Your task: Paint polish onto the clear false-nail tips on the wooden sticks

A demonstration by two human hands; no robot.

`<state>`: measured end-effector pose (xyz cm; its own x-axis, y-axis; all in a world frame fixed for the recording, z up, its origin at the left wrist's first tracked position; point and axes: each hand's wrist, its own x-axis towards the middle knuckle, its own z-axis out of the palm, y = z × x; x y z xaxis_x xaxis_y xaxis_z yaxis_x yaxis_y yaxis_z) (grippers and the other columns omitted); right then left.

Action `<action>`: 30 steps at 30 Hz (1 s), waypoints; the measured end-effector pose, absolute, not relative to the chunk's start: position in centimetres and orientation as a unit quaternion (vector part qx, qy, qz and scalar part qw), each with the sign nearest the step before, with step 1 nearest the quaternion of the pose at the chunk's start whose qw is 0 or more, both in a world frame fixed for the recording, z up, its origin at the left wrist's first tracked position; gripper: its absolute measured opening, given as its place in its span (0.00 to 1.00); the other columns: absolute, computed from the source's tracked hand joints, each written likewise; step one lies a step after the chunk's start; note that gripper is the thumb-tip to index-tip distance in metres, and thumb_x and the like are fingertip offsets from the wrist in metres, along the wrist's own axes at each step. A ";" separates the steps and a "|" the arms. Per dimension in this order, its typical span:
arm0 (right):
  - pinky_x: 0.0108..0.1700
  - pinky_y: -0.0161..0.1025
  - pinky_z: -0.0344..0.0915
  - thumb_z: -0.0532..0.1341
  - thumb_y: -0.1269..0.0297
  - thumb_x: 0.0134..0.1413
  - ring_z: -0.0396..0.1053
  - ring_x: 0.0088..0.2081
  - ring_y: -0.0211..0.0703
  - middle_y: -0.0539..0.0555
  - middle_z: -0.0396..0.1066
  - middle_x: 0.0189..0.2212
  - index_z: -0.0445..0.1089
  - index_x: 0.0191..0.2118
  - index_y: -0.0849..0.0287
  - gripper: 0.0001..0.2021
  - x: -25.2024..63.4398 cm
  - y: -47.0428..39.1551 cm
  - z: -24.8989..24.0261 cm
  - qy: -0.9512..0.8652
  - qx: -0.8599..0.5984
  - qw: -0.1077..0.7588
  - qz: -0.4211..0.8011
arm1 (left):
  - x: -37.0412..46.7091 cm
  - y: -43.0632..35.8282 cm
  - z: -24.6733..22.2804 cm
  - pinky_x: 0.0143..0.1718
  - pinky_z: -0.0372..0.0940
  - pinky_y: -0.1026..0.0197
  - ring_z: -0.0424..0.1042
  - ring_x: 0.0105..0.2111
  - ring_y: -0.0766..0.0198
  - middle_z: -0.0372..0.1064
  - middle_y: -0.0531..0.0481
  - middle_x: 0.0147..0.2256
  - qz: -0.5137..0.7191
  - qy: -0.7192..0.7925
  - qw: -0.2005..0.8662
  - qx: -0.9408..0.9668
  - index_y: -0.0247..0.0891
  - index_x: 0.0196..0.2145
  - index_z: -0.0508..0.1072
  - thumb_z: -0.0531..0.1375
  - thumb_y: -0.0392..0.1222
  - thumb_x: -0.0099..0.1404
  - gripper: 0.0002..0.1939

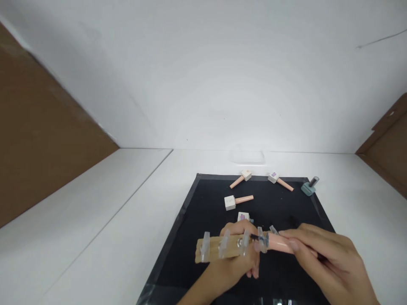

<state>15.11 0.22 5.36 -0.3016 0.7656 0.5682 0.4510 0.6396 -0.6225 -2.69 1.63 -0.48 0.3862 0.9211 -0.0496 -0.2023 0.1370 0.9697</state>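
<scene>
My left hand (237, 267) is closed around a tan wooden strip (233, 250) that carries several clear false nail tips (205, 246) in a row. My right hand (332, 258) pinches the peach cap of a nail polish brush (279, 243). The dark bristles point left and appear to meet a nail tip near the strip's right end; exact contact is hard to make out. Just beyond my left hand a white nail polish bottle (243, 216) with a purple mark is partly hidden by my fingers.
A black mat (210, 190) covers the white table. On it lie several white bottles with peach caps, one at the middle (230, 203). A teal bottle (308, 189) lies at the mat's right edge. Behind the mat sits a clear tray (248, 162) near the white wall.
</scene>
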 end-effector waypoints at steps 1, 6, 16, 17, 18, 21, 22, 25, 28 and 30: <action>0.15 0.30 0.54 0.57 0.74 0.57 0.59 0.16 0.33 0.47 0.63 0.17 0.75 0.34 0.59 0.09 15.1 0.2 5.4 -0.784 -0.394 0.441 0.189 | -2.7 1.6 -0.6 0.11 0.51 0.73 0.56 0.10 0.74 0.58 0.59 0.10 0.427 0.358 0.661 0.502 0.38 0.22 0.60 0.61 0.61 0.55 0.23; 0.13 0.30 0.50 0.58 0.62 0.59 0.55 0.13 0.32 0.46 0.60 0.13 0.77 0.31 0.56 0.11 15.2 0.1 4.8 -0.653 -0.485 0.491 0.310 | -2.4 1.6 -0.9 0.10 0.52 0.73 0.56 0.09 0.74 0.58 0.59 0.10 0.418 0.359 0.670 0.498 0.37 0.23 0.62 0.62 0.60 0.55 0.23; 0.12 0.27 0.43 0.70 0.54 0.43 0.46 0.13 0.28 0.43 0.54 0.14 0.73 0.28 0.56 0.12 16.3 1.9 5.2 -0.439 -0.403 0.572 0.563 | -2.6 1.3 -1.3 0.10 0.53 0.74 0.59 0.09 0.74 0.56 0.60 0.11 0.420 0.315 0.660 0.538 0.36 0.24 0.65 0.61 0.54 0.58 0.19; 0.13 0.27 0.44 0.71 0.55 0.42 0.46 0.14 0.28 0.43 0.56 0.15 0.73 0.27 0.56 0.12 16.4 1.9 5.2 -0.438 -0.401 0.577 0.561 | -2.7 1.3 -1.3 0.10 0.52 0.74 0.59 0.09 0.74 0.56 0.60 0.11 0.419 0.305 0.657 0.548 0.36 0.24 0.65 0.61 0.53 0.59 0.18; 0.13 0.28 0.46 0.71 0.55 0.41 0.47 0.14 0.28 0.44 0.57 0.15 0.72 0.26 0.57 0.12 16.4 1.9 5.2 -0.444 -0.401 0.580 0.553 | -2.7 1.3 -1.1 0.11 0.52 0.74 0.60 0.10 0.74 0.57 0.59 0.11 0.416 0.298 0.652 0.560 0.36 0.24 0.66 0.61 0.52 0.59 0.17; 0.14 0.30 0.49 0.69 0.51 0.44 0.51 0.15 0.31 0.47 0.60 0.17 0.70 0.21 0.58 0.16 16.5 1.7 5.0 -0.495 -0.397 0.579 0.512 | -2.6 1.5 -0.6 0.13 0.54 0.72 0.62 0.12 0.73 0.60 0.57 0.13 0.404 0.302 0.614 0.608 0.36 0.23 0.67 0.61 0.48 0.59 0.14; 0.15 0.31 0.51 0.67 0.50 0.47 0.53 0.16 0.32 0.48 0.61 0.17 0.69 0.21 0.58 0.17 16.5 1.5 4.9 -0.520 -0.389 0.578 0.494 | -2.5 1.6 -0.3 0.14 0.55 0.71 0.62 0.12 0.72 0.60 0.56 0.13 0.398 0.304 0.598 0.626 0.36 0.22 0.67 0.61 0.46 0.58 0.13; 0.19 0.31 0.55 0.62 0.53 0.56 0.58 0.19 0.34 0.48 0.63 0.18 0.69 0.23 0.57 0.16 16.4 1.1 4.5 -0.596 -0.369 0.567 0.432 | -2.2 1.8 0.1 0.16 0.56 0.70 0.60 0.13 0.72 0.61 0.55 0.14 0.389 0.299 0.566 0.663 0.36 0.19 0.67 0.61 0.38 0.56 0.10; 0.18 0.31 0.54 0.60 0.57 0.59 0.59 0.18 0.33 0.46 0.62 0.16 0.67 0.25 0.57 0.14 16.2 0.8 4.5 -0.659 -0.365 0.540 0.375 | -1.9 1.9 0.3 0.19 0.57 0.69 0.59 0.15 0.72 0.64 0.55 0.16 0.395 0.279 0.562 0.672 0.36 0.20 0.67 0.62 0.34 0.53 0.08; 0.17 0.31 0.53 0.60 0.58 0.59 0.57 0.16 0.33 0.46 0.61 0.14 0.65 0.23 0.57 0.15 16.0 0.9 5.0 -0.692 -0.354 0.534 0.332 | -1.7 1.9 0.5 0.19 0.58 0.69 0.60 0.16 0.72 0.65 0.54 0.17 0.393 0.281 0.561 0.672 0.36 0.19 0.67 0.62 0.34 0.52 0.08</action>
